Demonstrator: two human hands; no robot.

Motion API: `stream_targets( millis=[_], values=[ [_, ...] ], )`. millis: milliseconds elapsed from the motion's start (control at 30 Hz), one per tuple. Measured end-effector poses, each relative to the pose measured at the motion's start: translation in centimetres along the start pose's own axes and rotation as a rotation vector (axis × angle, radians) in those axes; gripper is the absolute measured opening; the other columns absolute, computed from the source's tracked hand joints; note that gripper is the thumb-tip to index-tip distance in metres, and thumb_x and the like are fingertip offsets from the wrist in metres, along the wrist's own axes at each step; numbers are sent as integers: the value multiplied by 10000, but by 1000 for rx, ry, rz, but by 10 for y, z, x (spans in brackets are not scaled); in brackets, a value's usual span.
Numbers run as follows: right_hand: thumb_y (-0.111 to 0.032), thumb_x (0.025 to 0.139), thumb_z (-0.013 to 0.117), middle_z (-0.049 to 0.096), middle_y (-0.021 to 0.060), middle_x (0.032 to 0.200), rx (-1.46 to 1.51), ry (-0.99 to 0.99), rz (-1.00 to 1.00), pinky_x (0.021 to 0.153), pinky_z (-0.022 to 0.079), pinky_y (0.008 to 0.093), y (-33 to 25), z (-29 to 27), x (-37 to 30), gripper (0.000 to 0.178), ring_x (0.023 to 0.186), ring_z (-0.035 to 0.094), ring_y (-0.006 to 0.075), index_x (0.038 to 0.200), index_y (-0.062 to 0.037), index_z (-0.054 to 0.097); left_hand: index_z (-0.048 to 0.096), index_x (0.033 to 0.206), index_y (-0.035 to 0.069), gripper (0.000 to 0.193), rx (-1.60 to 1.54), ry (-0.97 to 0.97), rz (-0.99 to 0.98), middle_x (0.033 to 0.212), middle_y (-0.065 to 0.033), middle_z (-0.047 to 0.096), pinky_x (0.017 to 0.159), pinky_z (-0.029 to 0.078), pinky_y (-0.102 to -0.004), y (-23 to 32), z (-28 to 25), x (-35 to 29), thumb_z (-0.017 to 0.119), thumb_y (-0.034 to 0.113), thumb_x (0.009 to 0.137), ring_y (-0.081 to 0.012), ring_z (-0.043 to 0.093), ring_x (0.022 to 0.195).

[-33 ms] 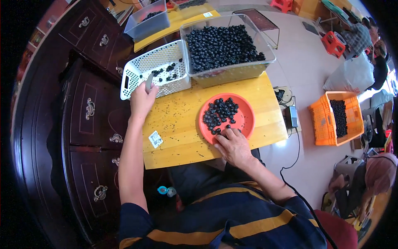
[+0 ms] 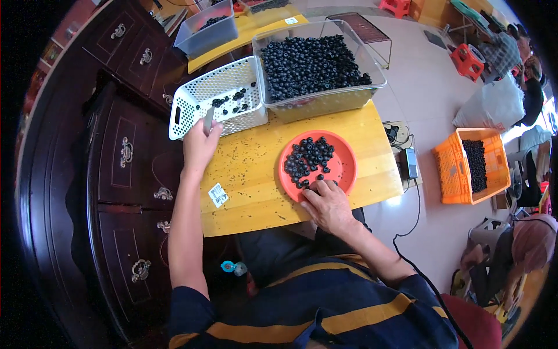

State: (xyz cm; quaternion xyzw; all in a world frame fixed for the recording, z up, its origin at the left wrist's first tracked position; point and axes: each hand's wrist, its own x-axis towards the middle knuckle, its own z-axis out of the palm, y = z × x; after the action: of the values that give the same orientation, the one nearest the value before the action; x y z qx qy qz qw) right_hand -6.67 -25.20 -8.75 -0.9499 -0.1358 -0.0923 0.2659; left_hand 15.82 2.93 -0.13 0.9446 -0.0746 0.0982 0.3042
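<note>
My left hand (image 2: 200,143) is closed round a thin grey blade-like metal tool (image 2: 208,120), its tip pointing up over the near side of a white perforated basket (image 2: 197,88). Several small dark round pieces, like blueberries (image 2: 235,102), lie scattered in that basket. My right hand (image 2: 329,205) rests over the near rim of a round red plate (image 2: 347,163). Its fingers are bent together beside a loose heap of the same dark pieces (image 2: 311,156); what they pinch, if anything, is hidden beneath them.
A clear plastic bin (image 2: 376,75) full of dark pieces stands beside the basket. Dark crumbs and a white label (image 2: 218,195) dot the yellow table (image 2: 256,192). Dark drawers (image 2: 125,151) flank the left. An orange crate (image 2: 447,174) and a cable (image 2: 418,212) lie on the right.
My left hand has drawn back slightly toward me with the blade-like tool. The right hand and the plate look the same.
</note>
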Motion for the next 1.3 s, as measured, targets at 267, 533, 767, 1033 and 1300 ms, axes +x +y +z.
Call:
stream_targets(
  millis=[267,533,767,1033,1300],
  values=[
    [-295,937,631,572,106,1115,-56,44,-59,867,499,433,1,5,-5,240,1034,586,309,1112,-132,619,689,968,30,145,-385,-101,-123,714,57,545,607,418,-252,2,11,-136,723,156,906,-49,481,650],
    [-312,950,612,557,128,1015,-127,-4,-82,816,511,451,0,10,-3,207,949,613,315,1040,-127,593,677,956,-1,134,-526,-148,-161,715,23,571,632,442,-247,-6,18,-230,717,119,911,-62,508,656],
    [-282,951,618,631,130,868,-112,4,-10,692,557,444,5,11,11,189,795,666,322,948,-93,606,678,935,-5,113,-541,-125,-185,703,9,573,633,454,-257,-22,13,-258,719,92,893,-78,520,642],
    [-345,950,604,693,140,904,-221,-119,79,685,576,484,6,8,26,266,813,709,347,983,-82,585,677,923,-19,127,-564,-117,-183,779,-31,654,650,474,-273,-28,8,-278,719,94,882,-90,547,667],
    [-414,943,618,710,173,845,-203,-58,271,698,554,515,13,-13,38,325,794,707,376,1077,-125,553,603,807,-21,165,-531,-142,-244,924,-92,733,731,514,-299,-32,3,-294,717,81,867,-142,643,776]
  ],
)
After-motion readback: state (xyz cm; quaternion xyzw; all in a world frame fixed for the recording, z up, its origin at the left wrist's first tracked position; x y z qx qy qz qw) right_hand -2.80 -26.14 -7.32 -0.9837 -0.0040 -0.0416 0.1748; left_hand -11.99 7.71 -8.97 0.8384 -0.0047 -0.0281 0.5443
